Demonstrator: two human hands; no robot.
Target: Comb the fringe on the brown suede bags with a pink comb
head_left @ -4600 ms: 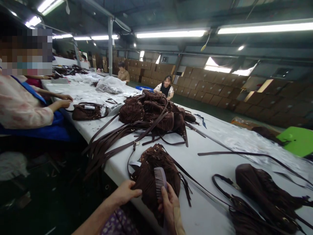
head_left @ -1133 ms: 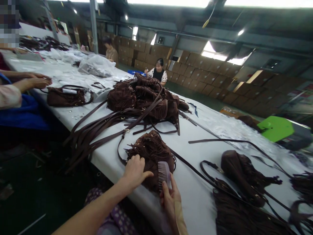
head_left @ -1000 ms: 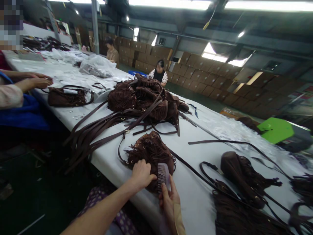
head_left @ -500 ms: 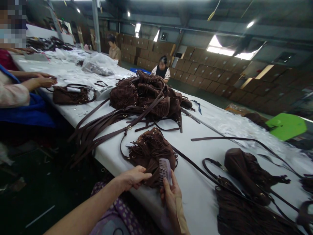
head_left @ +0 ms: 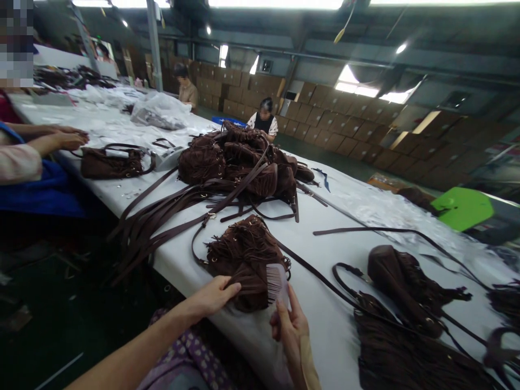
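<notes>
A dark brown fringed handbag (head_left: pixel 239 249) lies at the near edge of the white table in front of me. My left hand (head_left: pixel 217 295) pinches the bag's lower left side, thumb on top. In my right hand (head_left: pixel 290 319) is a pale purple comb (head_left: pixel 276 283), held by its spine between thumb and fingers. The comb's teeth point left and touch the fringe at the bag's lower right. A long strap (head_left: pixel 309 265) runs from the bag toward the right.
Behind the bag rises a heap of brown fringed bags (head_left: pixel 244 157), straps hanging over the left edge. More brown bags (head_left: pixel 398 281) lie at right, near clear plastic wrapping (head_left: pixel 390 203) and a green panel (head_left: pixel 463 214). At left, a co-worker's hands (head_left: pixel 67 138) are near another bag (head_left: pixel 111 161).
My right hand has moved the comb slightly right, and its teeth now lie flatter across the fringe. My left hand keeps its pinch on the bag. The whole view has shifted a little.
</notes>
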